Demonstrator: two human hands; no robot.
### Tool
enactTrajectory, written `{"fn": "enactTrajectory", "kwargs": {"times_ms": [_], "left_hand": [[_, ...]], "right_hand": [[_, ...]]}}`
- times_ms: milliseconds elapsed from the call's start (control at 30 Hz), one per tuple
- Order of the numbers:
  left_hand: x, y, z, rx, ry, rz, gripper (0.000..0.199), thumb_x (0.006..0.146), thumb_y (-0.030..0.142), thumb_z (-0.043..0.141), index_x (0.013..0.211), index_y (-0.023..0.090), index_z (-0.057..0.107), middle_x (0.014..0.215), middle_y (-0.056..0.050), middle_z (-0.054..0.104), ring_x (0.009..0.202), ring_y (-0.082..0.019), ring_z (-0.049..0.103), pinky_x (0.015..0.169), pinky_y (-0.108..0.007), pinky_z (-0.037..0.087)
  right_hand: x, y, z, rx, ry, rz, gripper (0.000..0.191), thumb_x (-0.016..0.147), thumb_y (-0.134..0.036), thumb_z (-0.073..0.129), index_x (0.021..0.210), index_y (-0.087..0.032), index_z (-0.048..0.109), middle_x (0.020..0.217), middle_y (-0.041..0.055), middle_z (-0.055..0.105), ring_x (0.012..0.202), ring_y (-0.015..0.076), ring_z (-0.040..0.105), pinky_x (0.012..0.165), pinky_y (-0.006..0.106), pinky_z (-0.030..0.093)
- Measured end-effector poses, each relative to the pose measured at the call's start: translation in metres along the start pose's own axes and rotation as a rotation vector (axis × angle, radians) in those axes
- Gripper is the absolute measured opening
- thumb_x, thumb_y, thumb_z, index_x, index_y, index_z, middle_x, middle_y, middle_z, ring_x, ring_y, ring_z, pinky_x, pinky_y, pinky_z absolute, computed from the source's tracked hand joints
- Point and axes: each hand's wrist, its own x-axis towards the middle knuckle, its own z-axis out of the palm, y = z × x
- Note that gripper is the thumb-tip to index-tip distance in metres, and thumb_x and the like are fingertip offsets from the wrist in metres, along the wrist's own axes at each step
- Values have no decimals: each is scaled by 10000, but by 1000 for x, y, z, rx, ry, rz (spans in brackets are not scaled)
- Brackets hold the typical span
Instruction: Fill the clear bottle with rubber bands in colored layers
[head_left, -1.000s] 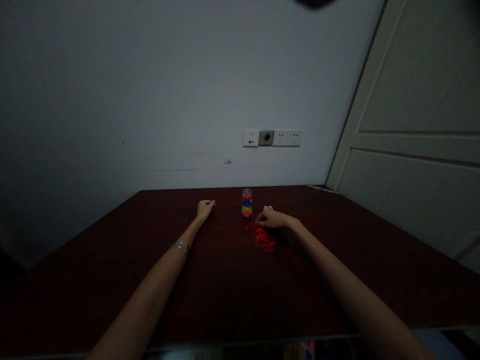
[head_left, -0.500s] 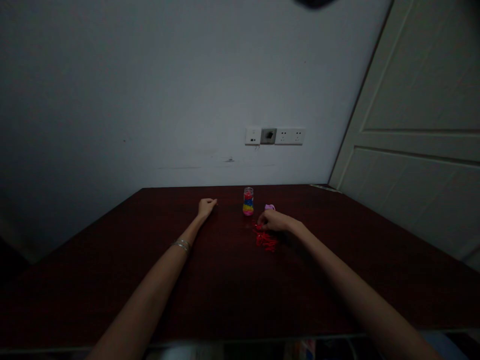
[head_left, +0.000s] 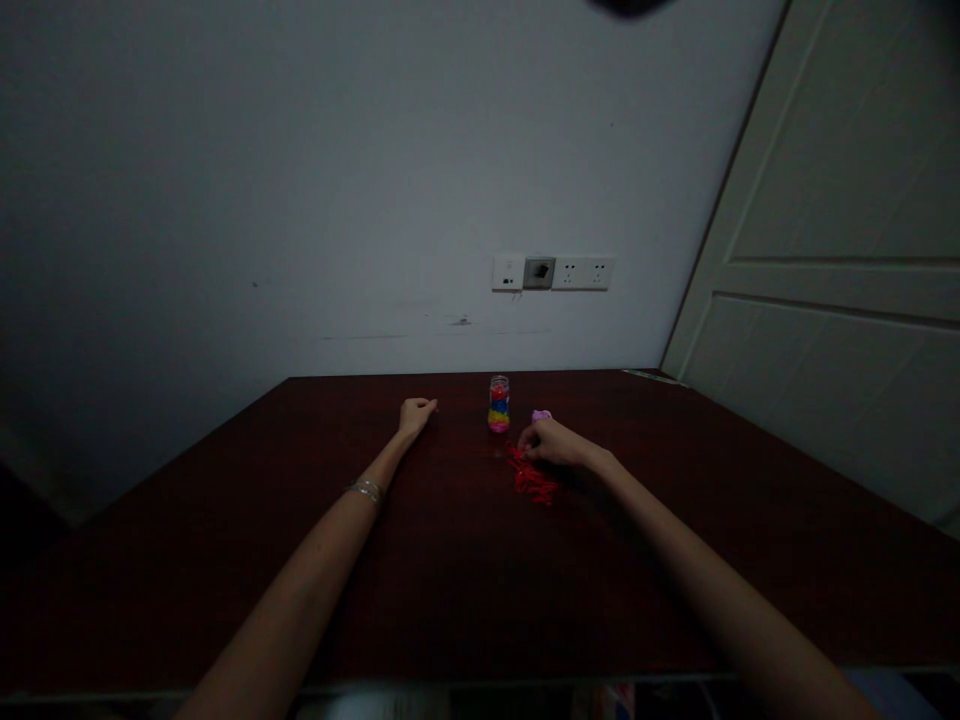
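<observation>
A small clear glass jar (head_left: pixel 499 405) stands upright, with layers of red, blue, yellow and pink pieces in it. To its front right lies a loose pile of thin red strands (head_left: pixel 535 484) on the dark table. My right hand (head_left: pixel 551 441) reaches to the back edge of this pile, its fingers pinched together on the red strands; the fingertips are partly hidden. Just behind that hand a small pink-purple object (head_left: pixel 541 414) shows, mostly covered, its kind unclear. Left of the jar, my left hand (head_left: pixel 415 413) rests on the table with fingers curled in, nothing visible in it.
The dark reddish-brown table (head_left: pixel 450 590) runs back to a pale wall (head_left: pixel 375 200) with a row of sockets (head_left: pixel 553 273). A white panelled door (head_left: pixel 840 300) stands at the right. Blurred items show below the table's front edge.
The view has shifted very slightly. My right hand stays at the red strands with a small movement of its fingers; my left hand and the jar stay in place.
</observation>
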Motion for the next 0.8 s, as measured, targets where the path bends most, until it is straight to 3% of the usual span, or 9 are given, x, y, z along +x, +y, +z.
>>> {"fn": "enactTrajectory", "kwargs": {"times_ms": [433, 633, 800], "left_hand": [[-4, 4, -1, 8, -20, 8, 309, 682, 396, 529, 554, 142, 649, 542, -29, 604, 572, -149, 530, 554, -239, 335], [-6, 5, -1, 24, -34, -12, 307, 690, 392, 526, 546, 147, 643, 504, -18, 579, 562, -149, 525, 546, -236, 327], [-7, 5, -1, 37, -42, -16, 306, 689, 389, 528, 544, 146, 643, 505, -16, 581, 546, -142, 514, 539, -236, 321]], "right_hand": [[0, -8, -24, 105, 120, -61, 216, 677, -264, 604, 812, -131, 707, 745, 50, 683, 682, 153, 583, 618, 241, 423], [8, -18, -53, 142, 189, -58, 244, 687, -311, 613, 816, -124, 701, 711, 45, 672, 623, 136, 563, 584, 241, 419], [31, -27, -87, 120, 230, -89, 247, 690, -305, 614, 820, -116, 706, 740, 61, 689, 672, 152, 587, 620, 251, 434]]}}
